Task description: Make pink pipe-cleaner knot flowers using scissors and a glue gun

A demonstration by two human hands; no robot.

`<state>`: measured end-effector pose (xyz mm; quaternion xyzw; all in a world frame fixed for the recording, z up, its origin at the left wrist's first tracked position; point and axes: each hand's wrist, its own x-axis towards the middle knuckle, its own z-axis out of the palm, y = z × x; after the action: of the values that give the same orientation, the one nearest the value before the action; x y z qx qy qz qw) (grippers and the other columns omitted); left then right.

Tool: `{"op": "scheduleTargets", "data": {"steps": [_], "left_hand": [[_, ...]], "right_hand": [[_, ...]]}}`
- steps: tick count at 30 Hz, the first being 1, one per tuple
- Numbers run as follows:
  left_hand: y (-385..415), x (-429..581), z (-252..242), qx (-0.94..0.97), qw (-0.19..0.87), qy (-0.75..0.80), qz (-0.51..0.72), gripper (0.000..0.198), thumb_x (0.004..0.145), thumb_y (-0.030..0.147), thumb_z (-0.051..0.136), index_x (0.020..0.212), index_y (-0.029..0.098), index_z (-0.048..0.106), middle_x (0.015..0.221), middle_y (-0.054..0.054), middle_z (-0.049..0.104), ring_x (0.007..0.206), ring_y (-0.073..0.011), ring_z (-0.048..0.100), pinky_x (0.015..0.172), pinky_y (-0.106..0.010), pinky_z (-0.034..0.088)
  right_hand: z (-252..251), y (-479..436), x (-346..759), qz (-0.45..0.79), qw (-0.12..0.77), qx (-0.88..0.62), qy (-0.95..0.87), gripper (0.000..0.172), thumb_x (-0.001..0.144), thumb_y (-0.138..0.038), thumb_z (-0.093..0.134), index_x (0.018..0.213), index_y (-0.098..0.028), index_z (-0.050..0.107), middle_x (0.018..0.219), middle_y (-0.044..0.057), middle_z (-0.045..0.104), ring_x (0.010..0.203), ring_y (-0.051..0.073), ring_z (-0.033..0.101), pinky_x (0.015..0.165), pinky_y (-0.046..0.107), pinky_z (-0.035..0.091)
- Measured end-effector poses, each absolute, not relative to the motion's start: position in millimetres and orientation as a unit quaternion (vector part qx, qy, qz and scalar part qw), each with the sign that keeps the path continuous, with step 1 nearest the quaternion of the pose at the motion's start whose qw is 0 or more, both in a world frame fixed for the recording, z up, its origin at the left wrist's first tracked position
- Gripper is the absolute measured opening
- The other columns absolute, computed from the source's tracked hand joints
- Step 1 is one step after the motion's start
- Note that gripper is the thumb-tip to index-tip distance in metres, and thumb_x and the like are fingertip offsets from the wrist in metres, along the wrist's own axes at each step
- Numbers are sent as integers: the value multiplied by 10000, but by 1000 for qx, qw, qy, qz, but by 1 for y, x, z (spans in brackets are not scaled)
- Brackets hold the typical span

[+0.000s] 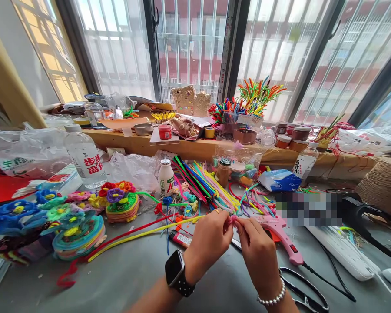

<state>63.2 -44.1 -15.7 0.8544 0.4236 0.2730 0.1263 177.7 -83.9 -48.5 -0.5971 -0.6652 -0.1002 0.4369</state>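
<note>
My left hand (211, 234), with a black watch on its wrist, is closed, its fingertips pinching a small pink fuzzy piece (233, 218). My right hand (256, 243), with a beaded bracelet, pinches the same piece from the other side, and the two hands nearly touch. Much of the pink piece is hidden by the fingers. Just right of my right hand lies a pink glue gun (288, 243). Yellow (127, 237) and red (117, 240) pipe cleaners stretch leftward from behind my left hand. Behind both hands is a pile of coloured pipe cleaners (211, 184).
Pipe-cleaner flower pieces (78, 230) fill the left side. A white bottle (166, 177) and a brown jar (223, 173) stand behind. Scissors (304, 289), a power strip (345, 256) and a twine spool (382, 182) are at the right. Jars line the window ledge (195, 148).
</note>
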Motion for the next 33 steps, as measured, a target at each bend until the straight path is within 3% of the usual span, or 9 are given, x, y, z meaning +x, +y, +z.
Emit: {"op": "scheduleTargets", "data": {"steps": [4, 7, 10, 13, 16, 21, 24, 28, 33], "left_hand": [[-43, 62, -16, 859, 117, 415, 278, 128, 760, 186, 388, 696, 184, 498, 704, -31, 554, 627, -152, 506, 550, -254, 369], [-48, 63, -11, 853, 104, 377, 346, 138, 756, 149, 405, 836, 179, 514, 850, -64, 553, 811, -186, 503, 706, -308, 402], [-56, 65, -5, 848, 105, 292, 429, 197, 762, 144, 420, 939, 182, 499, 964, -82, 536, 934, -190, 466, 837, -351, 355], [-57, 67, -6, 834, 240, 277, 413, 146, 773, 221, 436, 889, 180, 515, 800, -49, 580, 785, -154, 531, 745, -289, 412], [-46, 68, -13, 755, 423, 340, 368, 237, 757, 368, 452, 834, 150, 504, 738, -49, 597, 658, -140, 562, 595, -247, 450], [-31, 67, -20, 683, 475, 370, 414, 350, 667, 400, 560, 892, 139, 499, 787, -55, 595, 716, -154, 560, 633, -253, 449], [-30, 64, -17, 688, 490, 358, 399, 283, 688, 391, 535, 800, 132, 553, 744, -47, 604, 691, -147, 552, 621, -240, 434], [-30, 61, -9, 678, 521, 373, 360, 273, 671, 395, 549, 658, 124, 574, 638, -26, 601, 629, -141, 550, 576, -224, 427], [-29, 62, -11, 658, 564, 357, 347, 226, 650, 333, 580, 702, 114, 600, 657, -34, 624, 649, -152, 569, 607, -235, 441]], "right_hand": [[-45, -84, 180, -47, 459, -584, -668, 205, 823, -231, 388, 846, -167, 581, 762, 72, 607, 676, 171, 566, 597, 279, 442], [-42, -84, 186, 29, 474, -613, -631, 201, 792, -287, 440, 797, -168, 601, 736, 65, 615, 614, 167, 552, 556, 277, 429], [-40, -82, 196, 151, 515, -643, -546, 243, 737, -373, 500, 748, -157, 612, 691, 57, 626, 569, 163, 542, 503, 262, 414], [-39, -78, 200, 268, 573, -624, -458, 307, 709, -416, 516, 804, -138, 606, 659, 37, 613, 525, 138, 518, 441, 230, 378], [-37, -77, 196, 328, 601, -594, -423, 331, 691, -429, 533, 810, -128, 603, 572, 0, 563, 414, 86, 425, 372, 205, 303], [-32, -80, 186, 342, 595, -575, -446, 296, 680, -417, 551, 743, -134, 610, 578, -3, 545, 429, 75, 411, 361, 193, 270], [-30, -82, 187, 359, 552, -573, -488, 306, 686, -423, 541, 751, -136, 626, 581, 4, 562, 429, 80, 423, 354, 191, 276], [-30, -83, 195, 310, 528, -602, -513, 316, 687, -428, 541, 784, -142, 636, 627, 27, 604, 454, 97, 449, 395, 205, 343], [-31, -84, 201, 245, 502, -611, -561, 288, 695, -416, 537, 784, -163, 641, 693, 47, 631, 521, 133, 508, 461, 236, 405]]}}
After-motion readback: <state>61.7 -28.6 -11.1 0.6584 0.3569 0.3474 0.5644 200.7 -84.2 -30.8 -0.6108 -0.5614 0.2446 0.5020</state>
